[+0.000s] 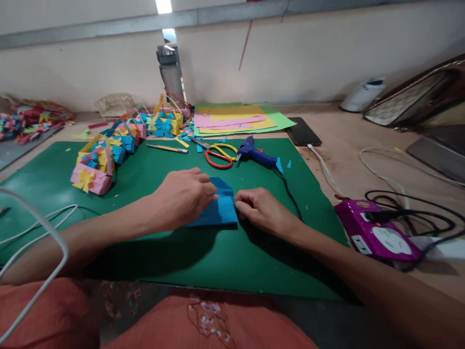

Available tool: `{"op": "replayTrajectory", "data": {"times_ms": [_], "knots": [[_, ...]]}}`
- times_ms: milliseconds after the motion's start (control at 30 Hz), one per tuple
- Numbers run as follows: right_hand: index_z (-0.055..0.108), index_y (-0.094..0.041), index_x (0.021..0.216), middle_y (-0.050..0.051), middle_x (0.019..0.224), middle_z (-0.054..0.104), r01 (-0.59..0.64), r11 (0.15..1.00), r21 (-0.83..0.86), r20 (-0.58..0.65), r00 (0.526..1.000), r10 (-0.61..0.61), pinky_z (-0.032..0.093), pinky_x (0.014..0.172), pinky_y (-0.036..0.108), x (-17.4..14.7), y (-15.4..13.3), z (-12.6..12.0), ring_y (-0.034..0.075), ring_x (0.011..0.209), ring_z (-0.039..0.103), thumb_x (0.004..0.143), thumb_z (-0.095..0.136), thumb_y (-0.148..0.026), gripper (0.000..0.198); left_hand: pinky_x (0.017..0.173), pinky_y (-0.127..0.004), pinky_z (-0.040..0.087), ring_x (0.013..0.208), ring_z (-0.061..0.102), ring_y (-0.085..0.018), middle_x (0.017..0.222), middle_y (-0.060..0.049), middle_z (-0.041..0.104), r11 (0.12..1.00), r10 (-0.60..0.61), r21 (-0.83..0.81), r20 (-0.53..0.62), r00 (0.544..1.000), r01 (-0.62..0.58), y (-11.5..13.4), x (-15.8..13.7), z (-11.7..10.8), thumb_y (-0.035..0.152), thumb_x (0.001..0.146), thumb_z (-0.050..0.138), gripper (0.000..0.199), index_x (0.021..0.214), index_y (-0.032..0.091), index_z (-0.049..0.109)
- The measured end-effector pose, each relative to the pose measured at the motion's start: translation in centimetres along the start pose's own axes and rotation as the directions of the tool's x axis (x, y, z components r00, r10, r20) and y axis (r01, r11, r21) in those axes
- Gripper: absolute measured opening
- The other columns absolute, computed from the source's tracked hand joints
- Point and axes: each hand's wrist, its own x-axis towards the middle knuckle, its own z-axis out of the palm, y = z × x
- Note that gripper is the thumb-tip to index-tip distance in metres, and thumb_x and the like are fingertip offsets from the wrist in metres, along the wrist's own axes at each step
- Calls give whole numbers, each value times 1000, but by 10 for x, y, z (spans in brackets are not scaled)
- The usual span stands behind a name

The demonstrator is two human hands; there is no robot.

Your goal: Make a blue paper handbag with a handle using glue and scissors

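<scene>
A folded sheet of blue paper (225,213) lies on the green mat (152,261) between my hands. Its upper flap rises behind the lighter front part. My left hand (191,196) covers the paper's left side with the fingers curled and pressed together at its upper area. At the right edge, my right hand (257,208) pinches the paper between thumb and curled forefinger. Just beyond the paper sit scissors (221,156) with red and yellow handles and a blue glue gun (256,153), its cord running down behind my right hand.
Small paper handbags (92,179) in pink, yellow and blue line the mat's left. A cutter (167,148) lies near them. Coloured sheets (232,118), a phone (304,132) and a bottle (170,72) are at the back. A purple power strip (378,232) with cables stands right.
</scene>
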Motion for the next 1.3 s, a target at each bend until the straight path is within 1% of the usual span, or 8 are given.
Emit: {"op": "replayTrajectory", "data": {"times_ms": [133,267,467,567,700,900,1067,1300], "knots": [[47,-17,56,-3,51,49,45,995,-89,31,999,-43,27,49,22,-2,1,-2,8,49,42,79,41,-15,25,51,-22,33,69,62,-15,79,-3,68,999,-20,31,241,970,13,-8,2,4,11,83,44,25,85,21,67],[38,-18,53,-5,49,39,46,985,-167,97,995,-30,21,49,23,0,2,-5,8,47,35,79,41,-16,26,47,-23,25,60,59,-13,72,-1,68,991,108,36,345,932,-128,-19,3,4,17,85,47,23,87,26,68],[37,-18,52,-5,48,38,-46,978,-204,309,945,109,18,47,26,11,-4,-13,8,46,33,75,43,-12,25,51,-28,28,65,55,-17,70,-4,64,922,344,105,224,912,-373,-27,4,12,33,91,42,26,94,29,67],[38,-18,53,-5,47,41,-113,974,-195,369,912,180,19,47,25,15,-7,-16,8,46,34,75,42,-12,24,72,-36,38,95,54,-25,105,-9,63,878,456,97,133,880,-469,-34,5,18,34,90,40,27,97,30,66],[39,-18,53,-5,47,43,-122,968,-218,385,901,201,20,46,25,17,-7,-17,8,45,34,75,43,-12,23,100,-56,21,133,21,-37,146,-9,30,857,514,-20,126,849,-516,-43,7,29,38,87,44,29,110,32,61],[41,-18,51,-4,47,43,-46,955,-294,397,903,166,21,46,25,22,-8,-17,8,45,35,70,42,-7,21,105,-62,10,138,0,-37,152,-8,14,856,517,-128,219,828,-501,-41,10,38,39,87,43,30,107,27,62],[48,-17,53,-2,48,43,5,927,-376,398,904,157,23,47,24,24,-7,-15,9,46,35,72,42,-11,21,106,-61,12,139,1,-35,152,-6,16,844,537,-134,246,807,-520,-38,15,39,38,84,47,26,100,26,63],[61,-15,65,7,66,61,-19,830,-557,273,940,204,20,47,26,18,-14,-9,12,52,42,73,43,-16,20,104,-62,16,138,2,-37,152,-7,17,836,545,-111,273,792,-537,-38,18,37,33,81,52,20,95,24,64]]}}
